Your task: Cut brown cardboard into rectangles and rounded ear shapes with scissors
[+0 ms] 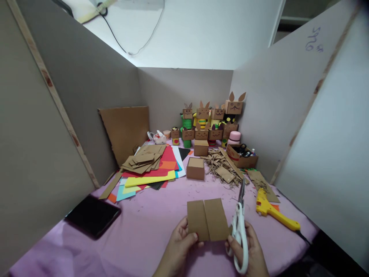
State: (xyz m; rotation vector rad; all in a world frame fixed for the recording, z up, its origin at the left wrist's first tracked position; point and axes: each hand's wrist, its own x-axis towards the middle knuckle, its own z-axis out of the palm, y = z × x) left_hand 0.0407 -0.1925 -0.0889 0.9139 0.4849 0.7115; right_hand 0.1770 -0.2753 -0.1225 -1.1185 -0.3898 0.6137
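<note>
My left hand [180,240] pinches the lower left edge of a brown cardboard piece [207,218] with a crease down its middle, held upright above the pink table cover [150,234]. Over on the other side, my right hand [250,250] grips white-handled scissors [240,227], blades pointing up and away, while its fingertips touch the cardboard's lower right corner. The scissor blades look closed and stand beside the cardboard, not cutting into it.
A yellow glue gun [272,211] lies at right, a black tablet [92,215] at left. Coloured paper and cardboard pieces [147,165], two small cardboard boxes [196,168], scraps [219,163], a tool box [242,156] and cardboard figures [210,121] fill the back. Grey partition walls enclose the table.
</note>
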